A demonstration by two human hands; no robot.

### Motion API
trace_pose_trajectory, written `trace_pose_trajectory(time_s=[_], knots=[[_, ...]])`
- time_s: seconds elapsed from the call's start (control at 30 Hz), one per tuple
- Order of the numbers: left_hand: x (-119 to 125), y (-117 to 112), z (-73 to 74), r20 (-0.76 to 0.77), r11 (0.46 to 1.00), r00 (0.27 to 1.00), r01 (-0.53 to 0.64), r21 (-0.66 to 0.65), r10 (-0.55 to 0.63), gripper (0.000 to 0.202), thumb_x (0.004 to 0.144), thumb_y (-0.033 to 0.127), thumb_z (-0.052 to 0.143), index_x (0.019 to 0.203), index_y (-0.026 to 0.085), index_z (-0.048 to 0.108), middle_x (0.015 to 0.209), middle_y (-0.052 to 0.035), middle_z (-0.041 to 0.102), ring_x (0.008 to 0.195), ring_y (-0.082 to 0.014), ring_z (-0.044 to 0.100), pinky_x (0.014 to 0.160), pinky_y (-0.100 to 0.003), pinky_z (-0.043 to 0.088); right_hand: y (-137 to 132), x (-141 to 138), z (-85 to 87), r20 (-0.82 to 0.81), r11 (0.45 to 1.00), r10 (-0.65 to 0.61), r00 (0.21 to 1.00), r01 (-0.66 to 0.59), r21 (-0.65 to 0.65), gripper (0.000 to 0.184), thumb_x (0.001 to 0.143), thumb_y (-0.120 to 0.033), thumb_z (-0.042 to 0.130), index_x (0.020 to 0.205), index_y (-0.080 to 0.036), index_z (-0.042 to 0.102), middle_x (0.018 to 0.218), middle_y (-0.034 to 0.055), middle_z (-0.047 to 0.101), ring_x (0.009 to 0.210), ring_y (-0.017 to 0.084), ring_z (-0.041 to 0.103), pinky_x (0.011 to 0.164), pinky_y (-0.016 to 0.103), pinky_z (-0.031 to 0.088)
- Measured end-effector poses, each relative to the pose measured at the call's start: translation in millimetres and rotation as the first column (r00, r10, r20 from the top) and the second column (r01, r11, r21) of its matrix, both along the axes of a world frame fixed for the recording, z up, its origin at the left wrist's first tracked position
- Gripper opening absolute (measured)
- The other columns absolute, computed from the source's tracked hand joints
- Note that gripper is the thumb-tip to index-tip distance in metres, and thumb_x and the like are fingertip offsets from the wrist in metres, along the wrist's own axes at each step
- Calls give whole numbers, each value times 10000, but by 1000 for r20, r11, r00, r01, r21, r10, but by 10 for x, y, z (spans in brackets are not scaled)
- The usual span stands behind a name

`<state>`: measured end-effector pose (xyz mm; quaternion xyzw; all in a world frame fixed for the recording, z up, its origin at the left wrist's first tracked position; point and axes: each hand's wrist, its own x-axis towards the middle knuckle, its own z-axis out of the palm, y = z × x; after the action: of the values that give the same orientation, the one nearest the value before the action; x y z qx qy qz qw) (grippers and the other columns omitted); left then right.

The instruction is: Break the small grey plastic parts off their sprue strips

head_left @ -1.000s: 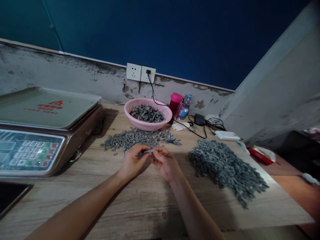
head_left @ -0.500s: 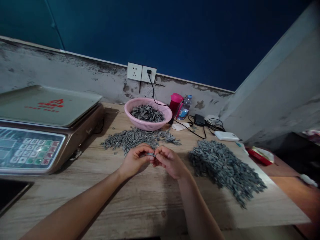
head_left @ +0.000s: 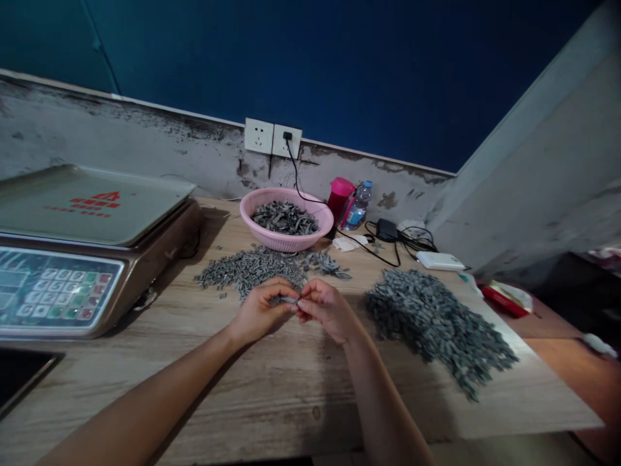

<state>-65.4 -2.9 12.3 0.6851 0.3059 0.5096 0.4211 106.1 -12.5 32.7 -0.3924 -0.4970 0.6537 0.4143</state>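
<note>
My left hand (head_left: 259, 312) and my right hand (head_left: 327, 309) meet above the wooden tabletop (head_left: 272, 388), and their fingertips pinch a small grey strip (head_left: 288, 300) between them. Behind the hands lies a loose pile of small grey pieces (head_left: 247, 270). A larger heap of similar pieces (head_left: 431, 317) spreads to the right. A pink plastic basket (head_left: 291, 243) holds darker curled strips.
A digital scale (head_left: 58, 291) with a keypad stands at the left. Against the wall are a pink cup (head_left: 339, 197), a water bottle (head_left: 358, 208), and a black adapter (head_left: 387, 230) with tangled cables. A white power bank (head_left: 439, 261) lies nearby. The table edge runs along the front right.
My hands have drawn closer together around the grey strip, with the fingertips now nearly touching. The view has shifted slightly.
</note>
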Motion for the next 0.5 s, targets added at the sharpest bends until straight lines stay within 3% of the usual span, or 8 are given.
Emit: trace_pose_trajectory(time_s=[0.17, 0.23, 0.37, 0.5], knots=[[-19, 26, 1, 99, 970, 983, 168, -176, -152, 156, 691, 260, 708, 809, 161, 683, 849, -70, 611, 800, -181, 570, 756, -303, 446, 6, 1, 12, -36, 999, 34, 999, -34, 12, 307, 636, -277, 737, 778, -179, 484, 579, -40, 588, 506, 94, 545, 514, 205, 419], [-25, 36, -6, 124, 964, 981, 174, -202, -151, 159, 686, 253, 710, 812, 160, 684, 852, -70, 611, 800, -182, 572, 750, -301, 449, 8, -25, 3, -37, 1000, 13, 999, -13, 4, 308, 630, -285, 735, 777, -182, 485, 574, -42, 585, 497, 93, 536, 501, 201, 401], [-35, 52, -8, -37, 1000, 999, 5, -23, -6, 111, 704, 241, 685, 795, 180, 699, 844, -70, 614, 830, -184, 558, 767, -295, 438, 21, -121, -49, 64, 986, -157, 986, 154, 57, 282, 611, -289, 721, 731, -185, 488, 537, -48, 563, 466, 95, 503, 478, 206, 374], [-35, 56, 4, -179, 985, 975, -106, 134, 129, 68, 707, 169, 648, 749, 197, 693, 805, -60, 622, 779, -174, 551, 720, -284, 433, 37, -196, -107, 146, 960, -251, 957, 226, 167, 215, 603, -255, 697, 669, -193, 502, 512, -48, 543, 454, 98, 476, 460, 212, 348]])
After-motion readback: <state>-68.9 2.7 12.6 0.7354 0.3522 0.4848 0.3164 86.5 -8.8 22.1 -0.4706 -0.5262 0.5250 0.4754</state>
